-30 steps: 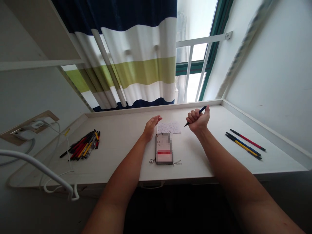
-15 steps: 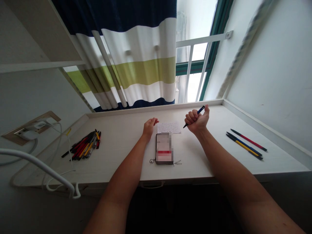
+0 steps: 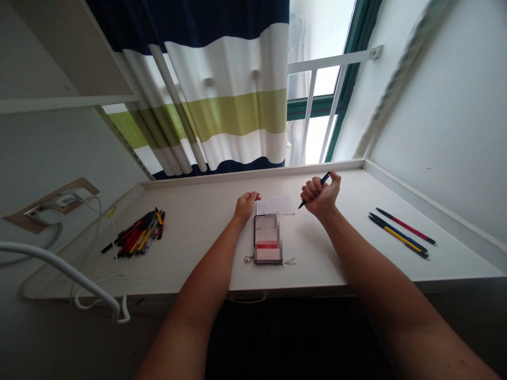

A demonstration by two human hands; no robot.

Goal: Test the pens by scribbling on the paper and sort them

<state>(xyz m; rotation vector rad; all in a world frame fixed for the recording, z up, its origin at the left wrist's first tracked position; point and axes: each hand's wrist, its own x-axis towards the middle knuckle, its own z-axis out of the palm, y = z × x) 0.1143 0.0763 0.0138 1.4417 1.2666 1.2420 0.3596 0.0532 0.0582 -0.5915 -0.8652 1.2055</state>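
Observation:
My right hand (image 3: 320, 195) is wrapped in a fist round a dark blue pen (image 3: 325, 178). The pen slants, its black tip pointing down and left, and my thumb is at its upper end. At the left edge of a small sheet of paper (image 3: 276, 205) covered in writing, my left hand (image 3: 246, 205) has its fingers curled together, and I see nothing in them. Whether it touches the paper, I cannot tell. Just below the paper lies a phone (image 3: 266, 228) with its screen lit and partly blurred out.
A pile of pens (image 3: 138, 235) in red, black and yellow lies on the desk's left side. A red pen (image 3: 407, 227), a blue pen (image 3: 400, 232) and a yellow pen (image 3: 396, 236) lie at the right. White cables (image 3: 114, 237) run from a wall socket (image 3: 51, 203).
The view has shifted slightly. My right fist stays closed round the pen, and my left hand stays beside the paper.

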